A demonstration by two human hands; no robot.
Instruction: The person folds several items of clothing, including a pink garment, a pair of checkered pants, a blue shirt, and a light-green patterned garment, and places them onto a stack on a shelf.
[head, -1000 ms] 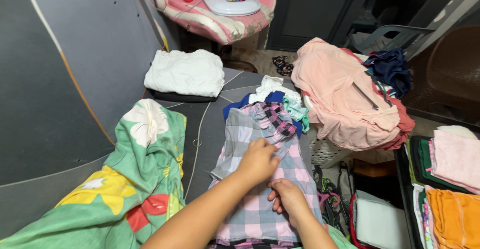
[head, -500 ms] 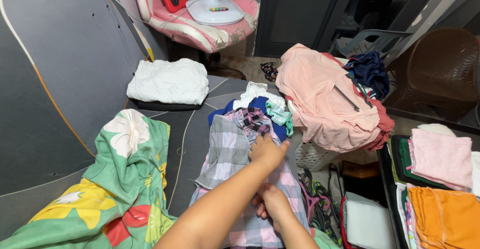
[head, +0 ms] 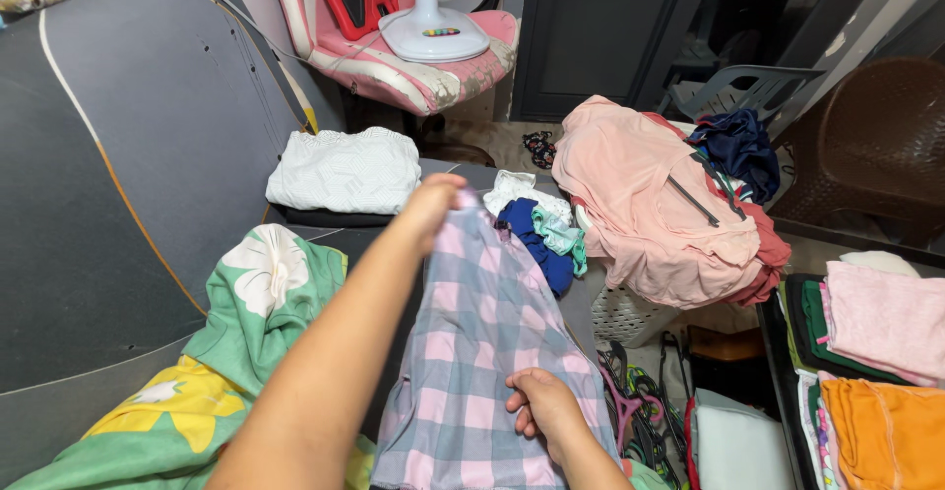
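A pink and grey checked garment [head: 482,352] is stretched out lengthwise in front of me over a grey surface [head: 128,185]. My left hand [head: 433,205] is raised and pinches its far top edge. My right hand [head: 543,406] grips its near right edge, fingers curled over the cloth. Just beyond the far end lie crumpled blue, mint and white clothes [head: 539,229].
A green floral sheet [head: 246,323] lies at the left. A folded white cloth [head: 345,170] sits further back. A basket [head: 630,313] heaped with pink clothes [head: 650,205] stands right. Folded pink and orange stacks [head: 876,372] are at far right. A fan base [head: 433,32] rests on a pink chair.
My left hand has lifted the checked garment's far end up and away, pulling the cloth out flat. My right hand stayed on the near edge. The view tilted down a little.
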